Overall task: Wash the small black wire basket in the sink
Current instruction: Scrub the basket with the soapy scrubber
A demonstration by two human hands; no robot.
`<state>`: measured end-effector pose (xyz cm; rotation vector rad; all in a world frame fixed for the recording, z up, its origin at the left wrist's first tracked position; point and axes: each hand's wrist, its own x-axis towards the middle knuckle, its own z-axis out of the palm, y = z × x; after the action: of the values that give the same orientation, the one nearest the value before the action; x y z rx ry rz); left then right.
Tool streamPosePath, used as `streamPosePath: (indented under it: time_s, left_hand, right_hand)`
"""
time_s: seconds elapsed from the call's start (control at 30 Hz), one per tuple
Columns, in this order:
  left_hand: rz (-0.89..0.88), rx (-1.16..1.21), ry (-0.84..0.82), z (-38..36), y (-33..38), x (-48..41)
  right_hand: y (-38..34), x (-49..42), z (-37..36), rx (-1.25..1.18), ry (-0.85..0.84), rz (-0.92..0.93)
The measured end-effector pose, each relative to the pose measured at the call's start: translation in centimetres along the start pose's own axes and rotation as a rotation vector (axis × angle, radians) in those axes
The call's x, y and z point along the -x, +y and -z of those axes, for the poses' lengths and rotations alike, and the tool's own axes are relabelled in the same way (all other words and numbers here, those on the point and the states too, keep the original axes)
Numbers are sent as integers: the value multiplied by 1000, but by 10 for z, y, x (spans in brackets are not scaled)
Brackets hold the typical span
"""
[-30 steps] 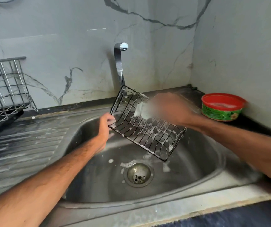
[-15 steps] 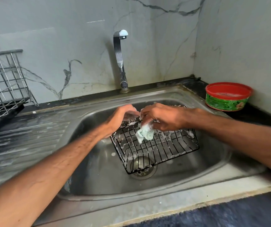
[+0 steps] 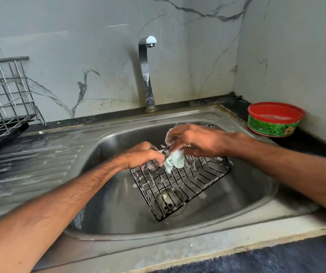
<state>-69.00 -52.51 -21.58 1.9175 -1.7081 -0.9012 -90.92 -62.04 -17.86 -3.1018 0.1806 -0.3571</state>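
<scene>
The small black wire basket (image 3: 185,182), streaked with soap foam, lies tilted inside the steel sink (image 3: 237,217), its lower corner over the drain (image 3: 168,200). My left hand (image 3: 146,156) grips the basket's upper left rim. My right hand (image 3: 195,140) hovers just above the far rim and pinches a pale green soapy cloth (image 3: 175,161) that hangs down against the wires. Foam covers the fingers of both hands.
The chrome tap (image 3: 146,71) stands behind the sink with no water running. A red and green tub of dish soap (image 3: 272,120) sits on the counter at right. A steel wire dish rack (image 3: 2,95) stands at left, beside the ribbed drainboard (image 3: 30,166).
The basket has dropped from a raised, steep tilt into the sink bowl. My right hand has moved with the cloth to the basket's upper rim, close to my left hand.
</scene>
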Motion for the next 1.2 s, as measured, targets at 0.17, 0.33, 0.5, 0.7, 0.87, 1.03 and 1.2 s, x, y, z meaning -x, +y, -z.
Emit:
streamPosePath:
  time_s: [0.17, 0.33, 0.5, 0.7, 0.87, 1.03, 1.2]
  left_hand:
    - [36, 93, 102, -3, -3, 3]
    - [54, 251, 88, -2, 3, 6]
    - [-36, 201, 157, -6, 2, 7]
    - [-157, 205, 233, -3, 4, 11]
    - [-151, 192, 319, -4, 5, 14]
    - [-130, 162, 340, -4, 5, 15]
    - [-134, 165, 366, -6, 5, 11]
  right_hand:
    - [8, 10, 18, -63, 95, -116]
    - [13, 16, 14, -57, -125, -216]
    - [28, 12, -5, 222, -157, -392]
    - [36, 11, -34, 539, -110, -417]
    - [26, 7, -33, 597, -149, -404]
    - [9, 1, -48, 529, -148, -318]
    - [-16, -8, -72, 266, -210, -140]
